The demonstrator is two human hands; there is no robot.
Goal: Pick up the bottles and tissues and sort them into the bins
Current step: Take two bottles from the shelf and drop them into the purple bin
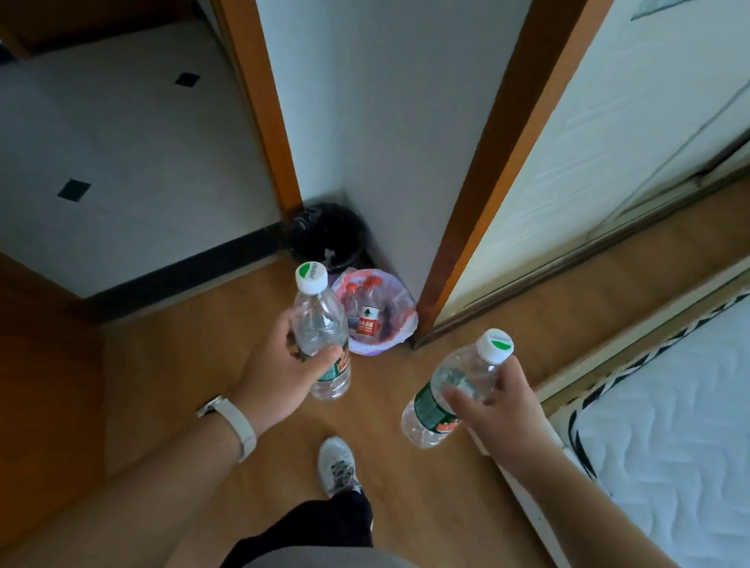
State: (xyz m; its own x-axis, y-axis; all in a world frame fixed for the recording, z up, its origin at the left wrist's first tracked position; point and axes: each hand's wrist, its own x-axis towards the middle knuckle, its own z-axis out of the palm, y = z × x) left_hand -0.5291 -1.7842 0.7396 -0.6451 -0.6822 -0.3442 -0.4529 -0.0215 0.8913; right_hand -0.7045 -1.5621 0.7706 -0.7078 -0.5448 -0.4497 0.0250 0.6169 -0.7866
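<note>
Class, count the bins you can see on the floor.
2. The black-lined bin stands in the corner; the pale-lined bin sits beside it, nearer the camera, holding red-capped bottles.

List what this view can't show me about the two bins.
- Black bin: head view, inside too dark to tell contents.
- Bagged bin: head view, left side hidden behind the left hand's bottle; bottle count inside unclear.
- Bed: cut off by right edge.

No writing is clear enough to read. The white cap (311, 277) of the left bottle (319, 329) and the cap (494, 343) of the right bottle (454, 389) carry small green print, too blurred. The red label (368, 323) on a bottle in the bin (409, 313) shows white characters, also illegible.
</note>
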